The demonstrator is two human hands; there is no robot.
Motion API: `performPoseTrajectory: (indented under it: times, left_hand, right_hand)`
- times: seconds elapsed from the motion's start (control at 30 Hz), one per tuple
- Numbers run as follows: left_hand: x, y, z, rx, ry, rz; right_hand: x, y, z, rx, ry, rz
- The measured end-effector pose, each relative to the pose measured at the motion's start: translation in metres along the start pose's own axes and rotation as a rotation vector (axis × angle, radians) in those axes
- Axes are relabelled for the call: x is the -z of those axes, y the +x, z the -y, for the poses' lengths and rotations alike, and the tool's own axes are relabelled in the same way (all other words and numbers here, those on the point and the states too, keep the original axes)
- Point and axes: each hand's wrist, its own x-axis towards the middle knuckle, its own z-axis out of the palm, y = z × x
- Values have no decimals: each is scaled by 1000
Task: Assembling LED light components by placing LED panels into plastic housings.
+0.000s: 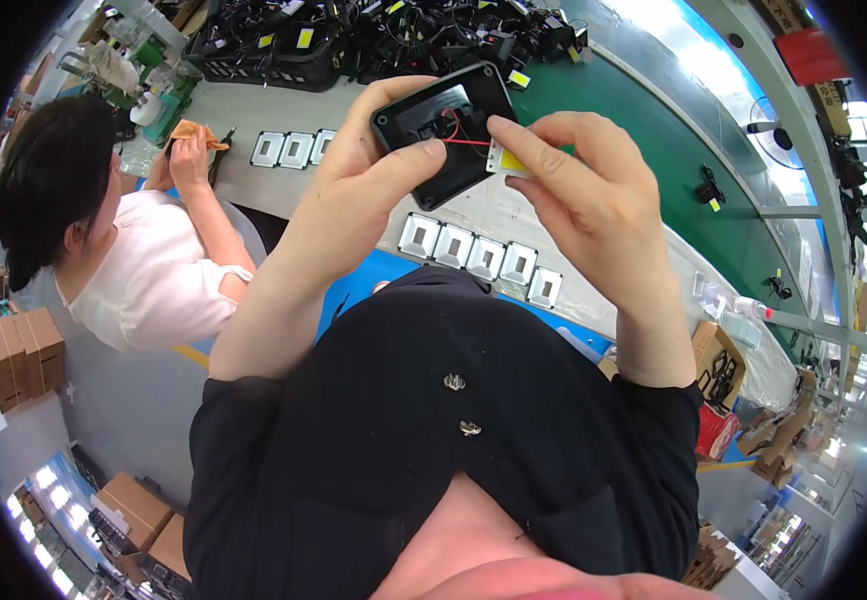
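Observation:
My left hand (369,190) grips a black rectangular lamp housing (449,130), held up in front of me with its open side toward the camera. Inside it I see black and red wires (454,128). My right hand (579,180) pinches a small white plate with a yellow square chip (510,160) at the housing's right edge; a red wire runs from the chip into the housing. Both hands are raised above a grey worktable (254,110).
A row of silver reflector frames (484,258) lies on the table below my hands, and a few more (294,148) lie to the left. Black crates full of wired housings (354,40) stand at the back. A co-worker in a white top (144,270) sits at left. Cardboard boxes (24,355) stand on the floor.

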Motion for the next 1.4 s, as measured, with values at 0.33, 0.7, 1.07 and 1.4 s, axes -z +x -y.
performPoseTrajectory:
  times: [0.33,0.7,1.07,1.4]
  left_hand:
    - [-2,-15,-10,-116,205,-106]
    - [9,-37,-32,-32,58,156]
    - [7,-36,-49,31,154,176]
    - [-7,-44,-52,-15,52,171]
  right_hand:
    - [21,25,20,41,201,133]
    - [8,27,31,198,55,-87]
    - [-4,38,39,178,43,-76]
    - [18,40,46,164,-78,30]
